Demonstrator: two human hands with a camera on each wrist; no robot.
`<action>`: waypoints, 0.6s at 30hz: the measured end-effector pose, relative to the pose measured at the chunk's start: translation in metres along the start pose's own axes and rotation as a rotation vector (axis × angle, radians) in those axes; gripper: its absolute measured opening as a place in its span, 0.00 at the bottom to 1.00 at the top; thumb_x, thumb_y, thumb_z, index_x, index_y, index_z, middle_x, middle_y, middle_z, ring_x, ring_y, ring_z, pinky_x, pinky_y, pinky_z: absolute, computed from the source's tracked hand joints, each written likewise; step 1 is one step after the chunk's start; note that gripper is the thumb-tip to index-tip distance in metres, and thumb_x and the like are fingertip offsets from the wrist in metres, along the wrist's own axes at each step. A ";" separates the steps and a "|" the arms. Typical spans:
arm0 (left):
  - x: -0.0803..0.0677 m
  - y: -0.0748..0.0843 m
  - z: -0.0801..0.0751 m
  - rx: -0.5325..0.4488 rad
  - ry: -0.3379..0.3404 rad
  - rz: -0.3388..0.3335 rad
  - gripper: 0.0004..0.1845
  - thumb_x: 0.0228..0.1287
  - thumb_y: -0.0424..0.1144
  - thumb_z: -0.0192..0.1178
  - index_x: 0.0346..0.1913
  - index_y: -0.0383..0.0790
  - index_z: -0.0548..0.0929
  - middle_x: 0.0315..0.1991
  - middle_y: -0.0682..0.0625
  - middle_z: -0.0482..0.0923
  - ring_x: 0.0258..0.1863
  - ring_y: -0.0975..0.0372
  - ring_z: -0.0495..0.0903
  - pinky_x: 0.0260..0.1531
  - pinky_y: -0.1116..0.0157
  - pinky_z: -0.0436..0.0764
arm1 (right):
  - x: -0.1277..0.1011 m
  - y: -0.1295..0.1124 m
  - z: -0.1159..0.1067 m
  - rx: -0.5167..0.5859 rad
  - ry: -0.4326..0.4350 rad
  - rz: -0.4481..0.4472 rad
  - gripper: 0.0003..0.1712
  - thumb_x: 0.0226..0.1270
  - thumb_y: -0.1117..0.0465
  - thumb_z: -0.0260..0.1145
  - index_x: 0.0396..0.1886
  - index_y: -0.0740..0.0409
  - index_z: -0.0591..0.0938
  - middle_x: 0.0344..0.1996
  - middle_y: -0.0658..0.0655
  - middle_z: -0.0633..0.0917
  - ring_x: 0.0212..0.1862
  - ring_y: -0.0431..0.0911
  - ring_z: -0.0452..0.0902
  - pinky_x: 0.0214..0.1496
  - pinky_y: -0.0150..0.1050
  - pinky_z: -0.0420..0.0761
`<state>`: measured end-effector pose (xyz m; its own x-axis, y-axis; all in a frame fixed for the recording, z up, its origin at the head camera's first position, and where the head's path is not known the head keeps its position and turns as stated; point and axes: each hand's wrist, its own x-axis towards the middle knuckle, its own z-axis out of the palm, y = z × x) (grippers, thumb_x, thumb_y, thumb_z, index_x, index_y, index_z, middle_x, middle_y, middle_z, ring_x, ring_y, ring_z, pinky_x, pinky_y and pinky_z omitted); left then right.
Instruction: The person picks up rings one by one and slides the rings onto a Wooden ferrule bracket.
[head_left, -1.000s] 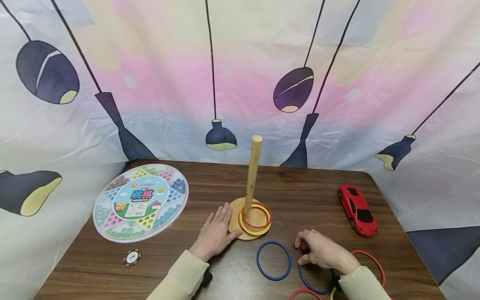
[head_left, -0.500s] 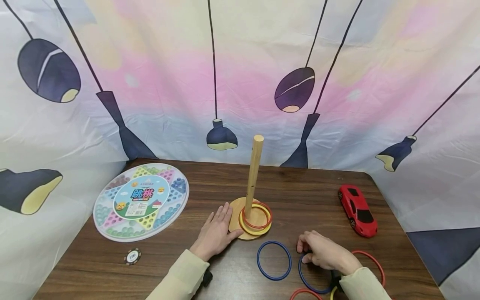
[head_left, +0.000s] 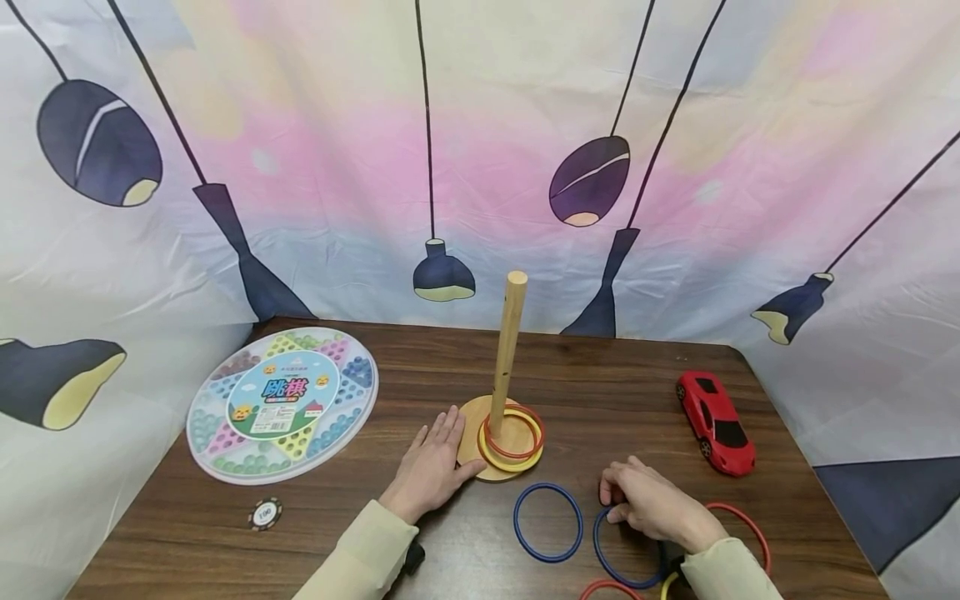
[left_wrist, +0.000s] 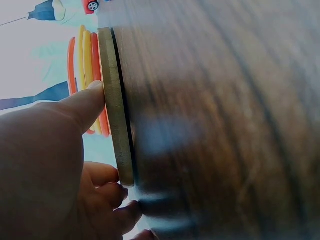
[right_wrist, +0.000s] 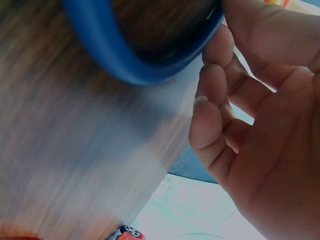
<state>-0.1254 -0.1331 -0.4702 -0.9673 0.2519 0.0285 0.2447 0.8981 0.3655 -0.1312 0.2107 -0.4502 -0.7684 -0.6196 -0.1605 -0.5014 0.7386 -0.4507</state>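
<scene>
A wooden peg (head_left: 507, 350) stands on a round wooden base (head_left: 468, 437), with a red ring (head_left: 510, 456) and a yellow ring (head_left: 510, 468) around it. My left hand (head_left: 435, 462) lies flat on the table. Its thumb (left_wrist: 85, 102) touches the base's edge (left_wrist: 115, 100). My right hand (head_left: 648, 500) pinches the rim of a blue ring (head_left: 597, 546) that lies on the table at front right. In the right wrist view, curled fingers (right_wrist: 215, 100) hold that blue ring (right_wrist: 115, 55). A second blue ring (head_left: 515, 521) lies loose between my hands.
A round Chinese checkers board (head_left: 281, 404) lies at the left, with a poker chip (head_left: 264, 514) in front of it. A red toy car (head_left: 716, 421) sits at the right. Red rings (head_left: 757, 533) (head_left: 603, 586) and a yellow ring (head_left: 666, 587) lie near my right wrist. A patterned cloth (head_left: 480, 167) surrounds the table.
My right hand's fingers have closed on the blue ring's rim, and the hand has shifted slightly right. My left hand has stayed still.
</scene>
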 end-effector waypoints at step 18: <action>0.000 0.000 0.000 -0.009 -0.001 -0.005 0.45 0.67 0.62 0.54 0.73 0.29 0.58 0.75 0.37 0.52 0.73 0.47 0.53 0.69 0.45 0.55 | -0.003 0.001 0.001 0.041 0.024 0.023 0.14 0.61 0.61 0.72 0.26 0.43 0.74 0.23 0.39 0.71 0.30 0.36 0.63 0.29 0.32 0.66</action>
<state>-0.1252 -0.1334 -0.4703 -0.9685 0.2478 0.0254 0.2391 0.8961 0.3740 -0.1288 0.2130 -0.4512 -0.7889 -0.5959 -0.1500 -0.4674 0.7404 -0.4831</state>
